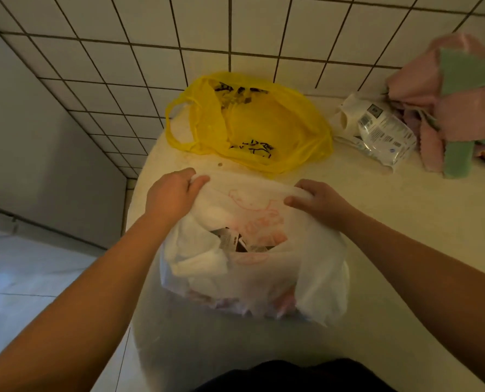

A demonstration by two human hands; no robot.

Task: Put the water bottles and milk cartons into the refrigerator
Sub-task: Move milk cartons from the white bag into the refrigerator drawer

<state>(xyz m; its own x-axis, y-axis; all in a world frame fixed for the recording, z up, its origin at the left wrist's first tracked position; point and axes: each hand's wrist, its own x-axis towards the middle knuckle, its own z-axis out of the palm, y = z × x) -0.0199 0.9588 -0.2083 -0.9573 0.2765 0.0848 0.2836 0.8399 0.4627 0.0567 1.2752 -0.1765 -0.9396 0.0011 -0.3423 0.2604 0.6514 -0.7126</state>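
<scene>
Packaging [233,241] with a dark label shows in the mouth of a white bag [252,274] on the counter [405,236]; I cannot tell if it is a carton. The left hand [173,193] and right hand [319,202] each pinch the bag's far rim, fingers curled over it. Beyond lies a yellow bag [249,125], with a wipes pack [382,134] and cloths [459,108] to the right.

Your view is dim, with a warm yellowish cast over the pale rounded countertop [377,236] and the white square wall tiles [258,24]. Light is soft and even; shadow deepens toward the bottom edge. Grout lines [229,32] bow outward at the corners. Centre is fairly sharp: your left hand [173,195], right hand [320,203], the translucent white plastic bag [252,270]. The pink and green cloth pile [459,108] at right is smeared, probably motion blur.
</scene>
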